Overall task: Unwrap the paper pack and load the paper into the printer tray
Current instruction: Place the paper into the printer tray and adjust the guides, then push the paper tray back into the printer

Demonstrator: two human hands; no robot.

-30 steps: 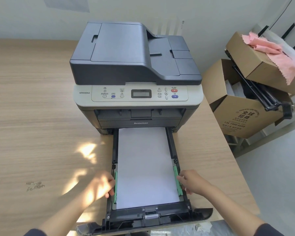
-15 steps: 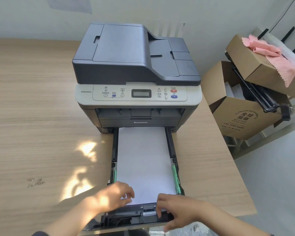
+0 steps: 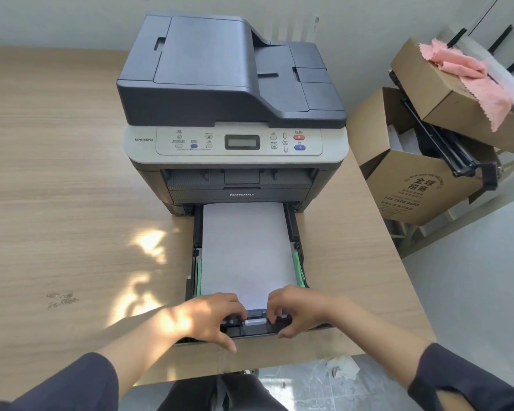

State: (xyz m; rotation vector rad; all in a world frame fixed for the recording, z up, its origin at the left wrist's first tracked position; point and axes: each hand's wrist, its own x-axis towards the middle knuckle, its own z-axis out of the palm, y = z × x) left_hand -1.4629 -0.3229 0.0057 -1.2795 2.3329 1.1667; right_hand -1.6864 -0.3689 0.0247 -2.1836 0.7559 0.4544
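Note:
A grey and black printer (image 3: 232, 93) stands on the wooden table (image 3: 57, 173). Its black paper tray (image 3: 293, 229) is pulled out toward me, with a stack of white paper (image 3: 245, 250) lying flat in it between green side guides. My left hand (image 3: 208, 318) grips the tray's front edge on the left, fingers curled over it. My right hand (image 3: 297, 310) grips the same front edge on the right, fingers on the rear paper guide. No paper wrapper is in view.
Two open cardboard boxes (image 3: 422, 185) are stacked to the right of the table, the upper one (image 3: 445, 96) holding a pink cloth (image 3: 469, 72). The table's front edge lies just under my hands. A wall runs behind the printer.
Both hands moved from the tray's side guides to its front edge. The tray has slid partway toward the printer, so less of it sticks out.

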